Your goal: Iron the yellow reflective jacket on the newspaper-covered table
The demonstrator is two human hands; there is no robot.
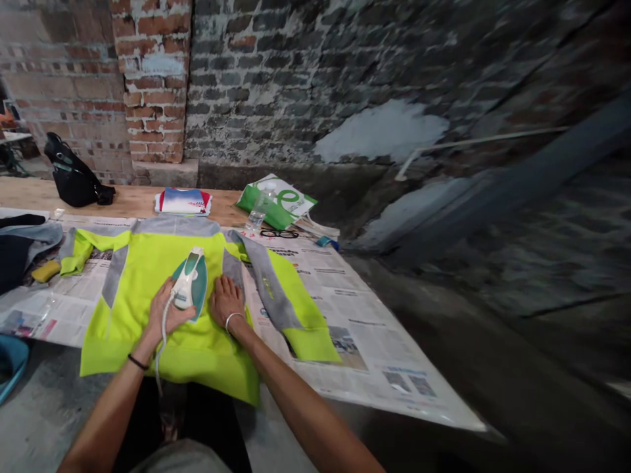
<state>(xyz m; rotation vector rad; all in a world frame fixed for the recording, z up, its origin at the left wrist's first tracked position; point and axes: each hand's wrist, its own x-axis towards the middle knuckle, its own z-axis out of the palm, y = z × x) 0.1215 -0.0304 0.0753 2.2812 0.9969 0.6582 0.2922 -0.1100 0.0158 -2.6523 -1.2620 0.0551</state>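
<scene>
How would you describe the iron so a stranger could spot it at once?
On the newspapers spread over the table, a neon-yellow sweatshirt lies flat. On it sits a white-and-teal iron, set apart by its white cord and the left hand gripping it.

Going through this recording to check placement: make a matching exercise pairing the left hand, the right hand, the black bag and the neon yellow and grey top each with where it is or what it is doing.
Column 1:
1. left hand
2. right hand
3. black bag
4. neon yellow and grey top

Column 2:
A. lying flat on the top
B. on the wooden board, far left
C. gripping the steam iron
D. spread over newspaper

Pairs: 1-C, 2-A, 3-B, 4-D
</scene>
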